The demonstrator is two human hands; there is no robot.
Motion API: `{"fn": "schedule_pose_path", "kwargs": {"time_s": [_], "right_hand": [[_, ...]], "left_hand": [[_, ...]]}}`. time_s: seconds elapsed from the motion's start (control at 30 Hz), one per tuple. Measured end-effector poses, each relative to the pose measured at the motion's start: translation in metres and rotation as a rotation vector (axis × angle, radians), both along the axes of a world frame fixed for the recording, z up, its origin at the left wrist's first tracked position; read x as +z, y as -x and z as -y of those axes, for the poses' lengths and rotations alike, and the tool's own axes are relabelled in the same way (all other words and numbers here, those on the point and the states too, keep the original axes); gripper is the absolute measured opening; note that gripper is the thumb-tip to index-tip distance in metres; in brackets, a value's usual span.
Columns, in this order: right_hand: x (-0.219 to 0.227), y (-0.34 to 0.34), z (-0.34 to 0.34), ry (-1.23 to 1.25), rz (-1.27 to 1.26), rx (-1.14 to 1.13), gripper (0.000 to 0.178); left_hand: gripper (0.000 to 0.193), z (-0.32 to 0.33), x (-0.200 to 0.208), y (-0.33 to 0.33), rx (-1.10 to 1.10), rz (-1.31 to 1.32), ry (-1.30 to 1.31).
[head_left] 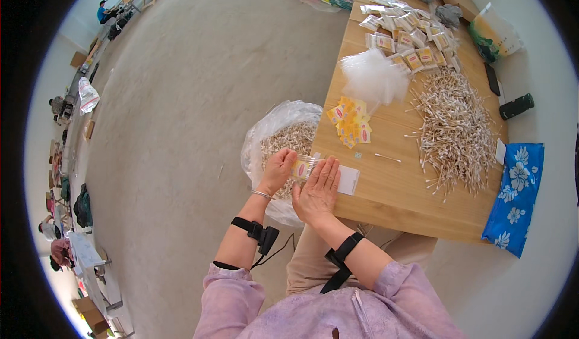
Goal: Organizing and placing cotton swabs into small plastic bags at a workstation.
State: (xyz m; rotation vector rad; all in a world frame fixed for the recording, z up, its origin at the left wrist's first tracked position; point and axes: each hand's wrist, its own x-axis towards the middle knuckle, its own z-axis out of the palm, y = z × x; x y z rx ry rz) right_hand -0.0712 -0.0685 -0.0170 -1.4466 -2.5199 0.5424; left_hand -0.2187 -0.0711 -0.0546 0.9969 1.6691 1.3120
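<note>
Cards (350,121) lie beyond the packet (301,168), left hand (278,170) partly hiding swab bag (253,141).

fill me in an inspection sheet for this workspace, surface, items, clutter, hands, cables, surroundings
surface: wooden table, bare toward its near edge
job's things: swab pile, yellow cards, clear bags, filled packets; plastic sack of swabs beside the table
clutter: stray swab, dark green cylinder, blue floral bag
hands: left hand grips a swab packet; right hand lies flat at its other end
cables: thin black cable by the left forearm; far end unclear
surroundings: grey floor; person in blue far off
</note>
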Motion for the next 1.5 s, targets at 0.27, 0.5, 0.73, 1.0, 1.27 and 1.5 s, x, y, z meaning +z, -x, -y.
{"fn": "schedule_pose_path", "kwargs": {"time_s": [0.27,0.5,0.73,1.0,1.27,1.5], "right_hand": [[-0.003,-0.014,-0.006,0.095,-0.322,0.039,0.084],[0.004,-0.019,-0.037,0.264,-0.972,-0.117,0.063],[0.003,-0.005,-0.027,0.42,-1.089,-0.114,0.063],[-0.007,0.013,-0.023,0.368,-1.157,-0.062,0.063],[-0.007,0.024,-0.022,0.359,-1.092,-0.018,0.061],[-0.008,0.025,-0.021,0.396,-1.169,-0.104,0.06]], "left_hand": [[0.027,0.003,0.011,-0.002,0.01,-0.022,0.077],[0.046,0.006,0.0,0.01,0.08,-0.024,0.012],[0.07,0.01,0.005,0.0,0.012,0.366,-0.037],[0.066,0.007,0.009,-0.008,-0.019,0.401,-0.044],[0.059,0.007,0.021,-0.012,-0.087,0.317,-0.032],[0.052,0.017,0.01,-0.003,0.143,0.253,-0.022]]}}
